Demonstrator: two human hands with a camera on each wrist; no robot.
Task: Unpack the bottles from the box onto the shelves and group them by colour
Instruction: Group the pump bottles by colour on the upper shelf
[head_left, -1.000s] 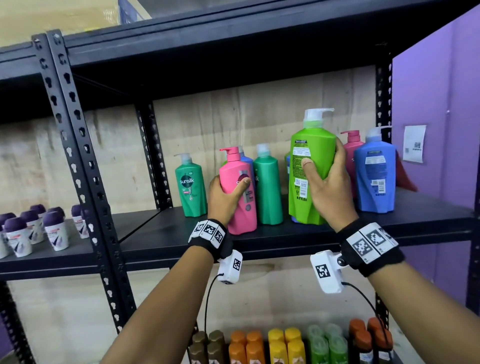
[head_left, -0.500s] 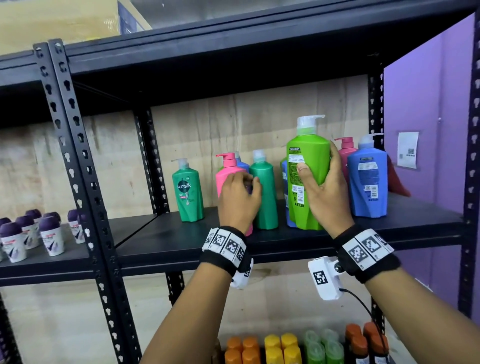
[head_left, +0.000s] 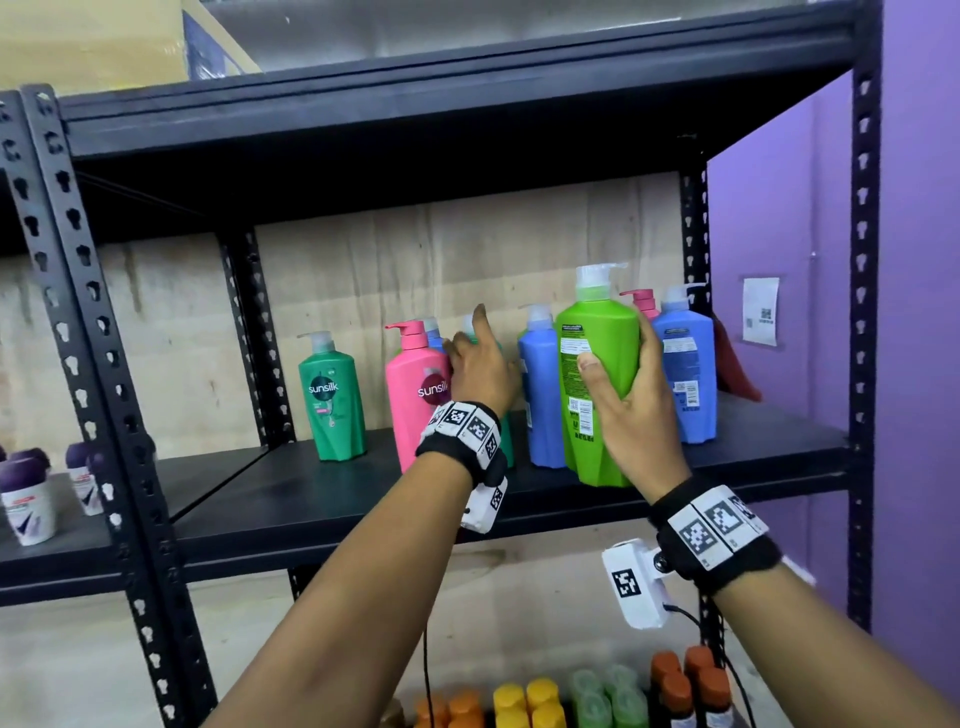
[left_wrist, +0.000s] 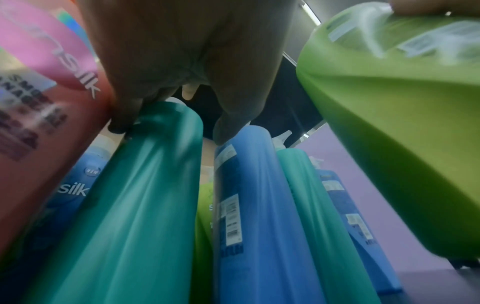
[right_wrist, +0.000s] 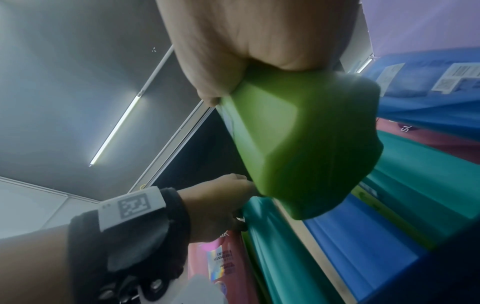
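My right hand (head_left: 631, 395) grips a lime green pump bottle (head_left: 597, 364) upright at the front of the black shelf (head_left: 311, 493); its underside (right_wrist: 298, 133) shows in the right wrist view. My left hand (head_left: 478, 364) reaches past a pink bottle (head_left: 415, 395) to a teal bottle (left_wrist: 142, 205). Its fingertips (left_wrist: 122, 123) touch the teal bottle's shoulder, while the thumb stands apart near a blue bottle (left_wrist: 254, 205). In the head view the hand hides most of the teal bottle.
A green bottle (head_left: 332, 405) stands alone at the left. At the right are a blue bottle (head_left: 685, 374) and a pink one (head_left: 647, 304). Small purple-capped bottles (head_left: 28, 499) fill the left bay. Colour-capped bottles (head_left: 524, 701) sit on the lower shelf. A purple wall (head_left: 919, 312) closes the right side.
My left hand let go of the pink bottle and moved right and deeper, onto the teal bottle behind it. My right hand keeps its grip on the lime green bottle.
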